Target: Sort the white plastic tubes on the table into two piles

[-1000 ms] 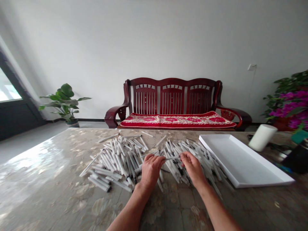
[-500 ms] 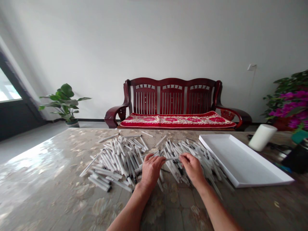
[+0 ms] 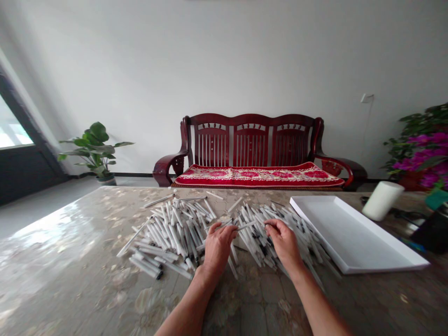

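Note:
My left hand [image 3: 220, 245] pinches a slim whitish pen [image 3: 248, 225] that points to the right from its fingertips. A short gap parts the pen's free end from my right hand [image 3: 283, 240]. My right fingers are pinched together, with something small and dark at their tips that I cannot make out. Below and around both hands lie two heaps of similar pens: a left heap of pens [image 3: 171, 231] and a right heap of pens [image 3: 252, 247], many with a whitish barrel and some with black ends. My right hand hides part of the right heap.
To the right of the heaps lies a shallow white tray [image 3: 353, 233] on the patterned table [image 3: 115, 284]. A white roll [image 3: 383, 200] and a dark object [image 3: 436, 231] stand beyond it. Behind the table is a red wooden bench [image 3: 250, 144], with potted plants at both sides.
My right hand has moved slightly right, away from the pen that spanned both hands. The pen stays in my left hand, and a gap now shows at its right end.

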### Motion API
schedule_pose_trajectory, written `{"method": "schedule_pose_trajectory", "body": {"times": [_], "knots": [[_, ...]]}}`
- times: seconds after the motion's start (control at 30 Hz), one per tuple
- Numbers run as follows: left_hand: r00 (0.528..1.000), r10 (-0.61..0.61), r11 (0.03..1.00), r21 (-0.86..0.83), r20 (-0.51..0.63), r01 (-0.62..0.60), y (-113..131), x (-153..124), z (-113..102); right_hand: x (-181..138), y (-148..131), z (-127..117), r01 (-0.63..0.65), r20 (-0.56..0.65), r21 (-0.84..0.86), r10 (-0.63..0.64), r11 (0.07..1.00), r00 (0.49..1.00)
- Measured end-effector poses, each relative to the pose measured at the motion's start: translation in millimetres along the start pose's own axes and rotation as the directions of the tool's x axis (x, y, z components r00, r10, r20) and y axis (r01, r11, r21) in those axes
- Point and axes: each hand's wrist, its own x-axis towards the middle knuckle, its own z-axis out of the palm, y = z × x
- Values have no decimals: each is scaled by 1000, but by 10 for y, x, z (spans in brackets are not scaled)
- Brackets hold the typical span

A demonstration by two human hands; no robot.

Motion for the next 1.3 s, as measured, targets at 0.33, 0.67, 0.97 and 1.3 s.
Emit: {"method": "schedule_pose_trajectory", "body": {"times": [0.33, 0.67, 0.97, 1.3], "knots": [[997, 8, 1000, -13, 75, -7, 58, -18, 44, -61, -45, 29, 80, 36, -105, -77, 991, 996], [997, 39, 999, 11, 73, -40, 70, -12, 16, -58, 28, 70, 29, -105, -83, -37, 996, 994], [878, -468, 882, -107, -96, 458, -31, 56, -130, 81, 163, -142, -104, -496, 76, 128, 992, 859], [611, -650, -161, -868, 452, 470, 324, 126, 55, -110, -62, 1, 150, -178, -227, -193, 962, 965]]}}
